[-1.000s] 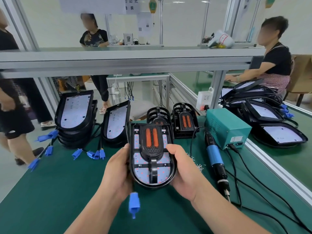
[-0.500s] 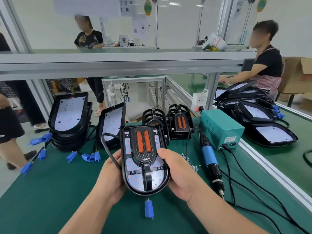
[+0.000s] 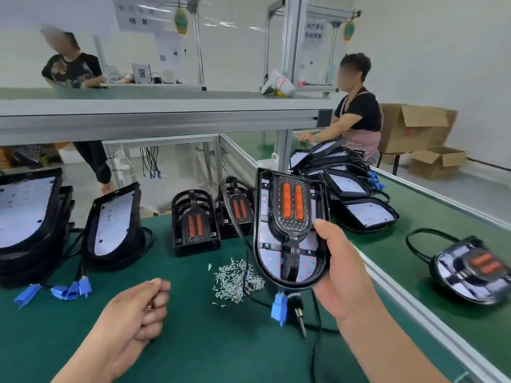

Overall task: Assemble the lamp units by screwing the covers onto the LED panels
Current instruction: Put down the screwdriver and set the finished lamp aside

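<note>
The right hand (image 3: 345,272) holds one lamp unit (image 3: 290,230) upright above the green worktop (image 3: 193,341), its fingers wrapped behind the right edge and the thumb pressed on the front. The black cover with two orange strips sits on the LED panel of this unit, and a blue connector (image 3: 278,306) hangs under it. The left hand (image 3: 132,313) is apart from the unit, low over the worktop, with fingers curled together; what they pinch, I cannot tell. Between both hands lies a heap of small screws (image 3: 237,277). Beyond the left fingers stand bare LED panels (image 3: 113,222) and stacked covers (image 3: 195,222).
</note>
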`<state>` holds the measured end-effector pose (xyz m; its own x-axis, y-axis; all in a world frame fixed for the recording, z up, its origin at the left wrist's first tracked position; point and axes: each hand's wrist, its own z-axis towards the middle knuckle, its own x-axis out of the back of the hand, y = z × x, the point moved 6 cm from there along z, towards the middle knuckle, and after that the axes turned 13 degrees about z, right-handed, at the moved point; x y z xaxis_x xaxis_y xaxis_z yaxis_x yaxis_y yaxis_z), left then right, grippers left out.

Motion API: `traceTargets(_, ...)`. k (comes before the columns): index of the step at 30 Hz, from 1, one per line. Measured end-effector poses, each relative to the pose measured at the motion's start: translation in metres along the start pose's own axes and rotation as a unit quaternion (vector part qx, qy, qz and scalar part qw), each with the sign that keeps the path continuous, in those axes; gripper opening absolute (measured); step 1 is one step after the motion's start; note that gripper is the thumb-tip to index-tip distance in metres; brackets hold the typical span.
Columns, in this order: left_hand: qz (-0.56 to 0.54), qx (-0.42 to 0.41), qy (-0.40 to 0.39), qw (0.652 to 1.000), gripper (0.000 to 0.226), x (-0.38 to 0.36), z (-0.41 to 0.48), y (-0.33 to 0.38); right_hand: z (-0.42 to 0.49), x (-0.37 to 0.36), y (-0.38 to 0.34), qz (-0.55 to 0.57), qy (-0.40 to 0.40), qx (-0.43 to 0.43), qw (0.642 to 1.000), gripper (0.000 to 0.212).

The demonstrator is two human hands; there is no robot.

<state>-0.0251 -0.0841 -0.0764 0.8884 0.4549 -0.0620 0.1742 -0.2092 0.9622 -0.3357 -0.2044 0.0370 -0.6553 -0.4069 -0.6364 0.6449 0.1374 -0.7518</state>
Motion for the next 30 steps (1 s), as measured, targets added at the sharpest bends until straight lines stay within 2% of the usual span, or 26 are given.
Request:
traceTargets(4, -0.009, -0.003, -0.008, 1.0, 0.022, 0.002, 0.009, -0.004, -0.002, 0.061, -0.054, 0.002, 0.1, 0.097, 0.99, 0.034)
traceTargets(8, -0.037, 0.004, -0.004, 0.999, 0.022, 0.009, 0.024, -0.011, -0.012, 0.121, -0.104, -0.026, 0.192, 0.153, 0.969, 0.033)
traceTargets(13, -0.043, 0.009, -0.012, 0.999, 0.024, 0.015, 0.042, -0.022, -0.035, 0.202, -0.157, -0.059, 0.352, 0.206, 0.911, 0.037)
traceTargets(15, -0.04, 0.007, -0.012, 0.999, 0.025, 0.017, 0.045, -0.024, -0.046, 0.224, -0.17, -0.053, 0.386, 0.222, 0.894, 0.028)
traceTargets(21, -0.042, 0.021, -0.006, 0.999, 0.026, 0.021, 0.053, -0.029, -0.068, 0.274, -0.178, -0.069, 0.435, 0.206, 0.874, 0.028)
traceTargets(27, -0.055, 0.027, 0.005, 0.998, 0.027, 0.021, 0.06, -0.033, -0.073, 0.311, -0.184, -0.142, 0.484, 0.174, 0.846, 0.03)
traceTargets(30, -0.053, 0.022, 0.006, 0.998, 0.026, 0.02, 0.059, -0.032, -0.072, 0.322, -0.185, -0.213, 0.509, 0.154, 0.82, 0.046)
